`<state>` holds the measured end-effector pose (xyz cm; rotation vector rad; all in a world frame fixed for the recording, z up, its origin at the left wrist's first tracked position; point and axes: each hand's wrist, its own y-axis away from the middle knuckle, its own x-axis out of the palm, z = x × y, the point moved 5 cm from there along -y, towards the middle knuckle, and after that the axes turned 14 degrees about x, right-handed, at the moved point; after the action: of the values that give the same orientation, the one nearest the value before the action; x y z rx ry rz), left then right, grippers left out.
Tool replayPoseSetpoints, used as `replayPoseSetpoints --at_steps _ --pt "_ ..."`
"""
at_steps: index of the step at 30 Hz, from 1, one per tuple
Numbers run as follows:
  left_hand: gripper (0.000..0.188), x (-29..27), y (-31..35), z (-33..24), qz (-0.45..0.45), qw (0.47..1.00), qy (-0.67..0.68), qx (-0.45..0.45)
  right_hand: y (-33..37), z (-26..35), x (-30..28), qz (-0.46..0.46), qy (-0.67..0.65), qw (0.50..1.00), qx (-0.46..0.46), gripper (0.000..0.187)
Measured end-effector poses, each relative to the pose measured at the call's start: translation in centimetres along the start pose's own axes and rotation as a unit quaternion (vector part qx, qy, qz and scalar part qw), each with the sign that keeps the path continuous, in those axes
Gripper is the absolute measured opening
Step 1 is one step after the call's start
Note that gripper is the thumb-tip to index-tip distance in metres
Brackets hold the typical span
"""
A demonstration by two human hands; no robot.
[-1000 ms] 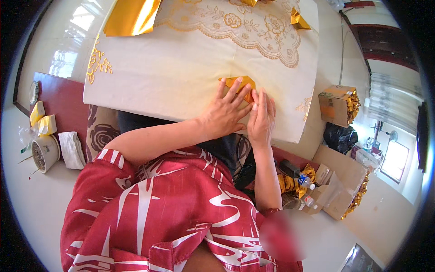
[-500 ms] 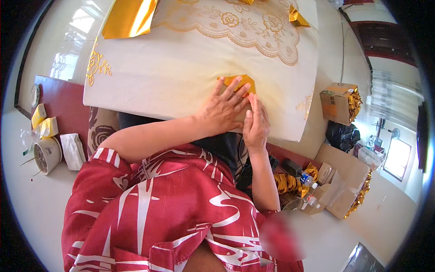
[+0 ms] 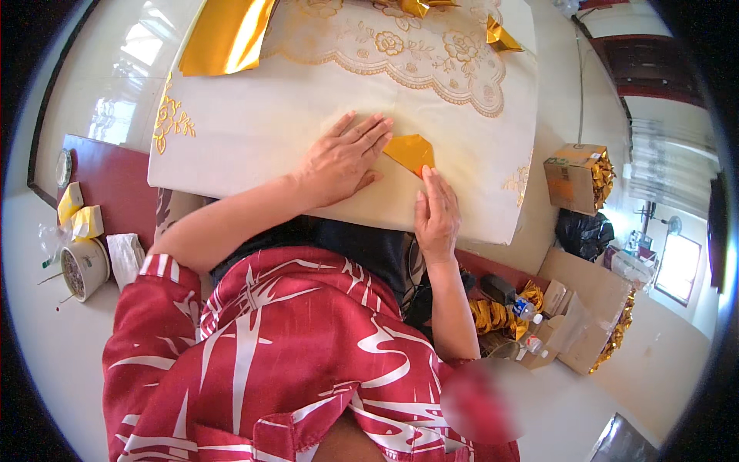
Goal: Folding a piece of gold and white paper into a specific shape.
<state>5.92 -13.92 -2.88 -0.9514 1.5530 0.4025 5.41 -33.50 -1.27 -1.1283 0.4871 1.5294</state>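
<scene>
Here, gold folded paper (image 3: pixel 411 151) is lying on the table (image 3: pixel 277 115); the right hand (image 3: pixel 438 217) is touching its lower corner, grip unclenched; the left hand (image 3: pixel 336 164) is spreading just beside it, grip released. Rightward, a carton (image 3: pixel 567 179) is showing tiny, unreadable printing above a blue-labelled bottle (image 3: pixel 526 310).

Had the foil piece (image 3: pixel 412 151) on the surface (image 3: pixel 323 88) just right of the left hand (image 3: pixel 340 160) and before the right hand (image 3: pixel 439 217), foil sheet (image 3: pixel 225 35) at far left, carton (image 3: pixel 568 179) beyond the right edge and bucket (image 3: pixel 83 269) off to the left.
</scene>
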Motion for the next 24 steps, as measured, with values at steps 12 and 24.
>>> replayPoseSetpoints --at_steps 12,24 --pt "0.022 -0.3 -1.1 -0.6 -0.155 0.987 0.026 0.028 -1.1 0.1 -0.9 -0.019 0.0 1.0 -0.007 0.037" --pt "0.024 -2.8 -3.2 -1.3 -0.213 0.968 0.127 0.029 -5.4 -1.3 -4.3 -0.005 -0.089 0.995 0.054 0.014"
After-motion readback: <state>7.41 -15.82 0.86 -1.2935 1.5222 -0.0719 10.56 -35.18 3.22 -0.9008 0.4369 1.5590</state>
